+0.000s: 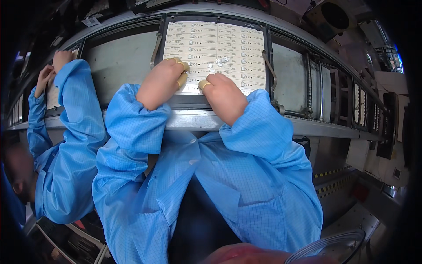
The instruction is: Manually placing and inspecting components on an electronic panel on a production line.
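Note:
A white panel (228,39) with two columns of repeated printed rows, apparently a circuit board panel, lies in a dark frame. My left hand (161,83) is over its lower left part, with yellow finger cots on the fingertips. Its thumb and fingers come together at the panel; anything between them is too small to name. Near the panel's lower edge, my right hand (223,96) has its fingers curled in, with a yellow cot on one tip. What it holds, if anything, is hidden. Several small white block-shaped parts (220,61) lie loose on the panel just beyond my right hand.
The frame sits on a conveyor with a metal front rail (193,119). Metal clips (270,70) flank the panel. A grey plate (118,61) lies to the left. At far left, a co-worker's hands (55,66), in blue sleeves, work at another panel.

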Demonstrator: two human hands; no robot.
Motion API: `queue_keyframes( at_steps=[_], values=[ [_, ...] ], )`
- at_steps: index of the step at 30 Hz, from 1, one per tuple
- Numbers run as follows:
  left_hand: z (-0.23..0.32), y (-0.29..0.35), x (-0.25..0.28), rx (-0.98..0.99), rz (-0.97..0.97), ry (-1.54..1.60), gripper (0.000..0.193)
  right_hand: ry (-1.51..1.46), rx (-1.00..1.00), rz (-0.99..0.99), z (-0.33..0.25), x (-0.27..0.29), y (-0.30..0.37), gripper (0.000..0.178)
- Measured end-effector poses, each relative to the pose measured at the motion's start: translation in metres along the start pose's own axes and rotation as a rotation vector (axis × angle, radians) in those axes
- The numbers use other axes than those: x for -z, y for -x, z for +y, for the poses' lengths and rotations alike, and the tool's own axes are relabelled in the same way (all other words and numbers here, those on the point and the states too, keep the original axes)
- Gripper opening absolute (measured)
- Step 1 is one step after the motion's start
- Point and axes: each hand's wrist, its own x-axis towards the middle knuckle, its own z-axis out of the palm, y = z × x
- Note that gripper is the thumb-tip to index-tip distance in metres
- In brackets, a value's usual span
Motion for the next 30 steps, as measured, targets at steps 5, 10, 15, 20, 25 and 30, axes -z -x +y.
queue_keyframes(
  at_steps=[5,10,15,20,25,30],
  values=[
    [0.000,-0.003,0.000,-0.047,-0.061,-0.111,0.016,-0.212,-0.044,0.189,0.005,0.013,0.013,0.013],
    [0.011,-0.008,0.000,-0.149,-0.057,-0.332,0.011,-0.262,-0.307,0.255,0.019,0.029,0.043,0.017],
    [0.027,-0.012,0.002,-0.167,-0.116,-0.520,0.009,-0.287,-0.480,0.254,0.029,0.040,0.071,0.018],
    [0.033,-0.014,-0.002,-0.152,-0.163,-0.619,0.009,-0.308,-0.511,0.319,0.027,0.043,0.082,0.017],
    [0.034,-0.014,-0.005,-0.128,-0.187,-0.589,0.014,-0.269,-0.374,0.332,0.035,0.039,0.078,0.014],
    [0.032,-0.005,-0.004,-0.020,-0.058,-0.367,0.023,-0.215,-0.363,0.341,0.037,0.028,0.075,0.013]
  ],
)
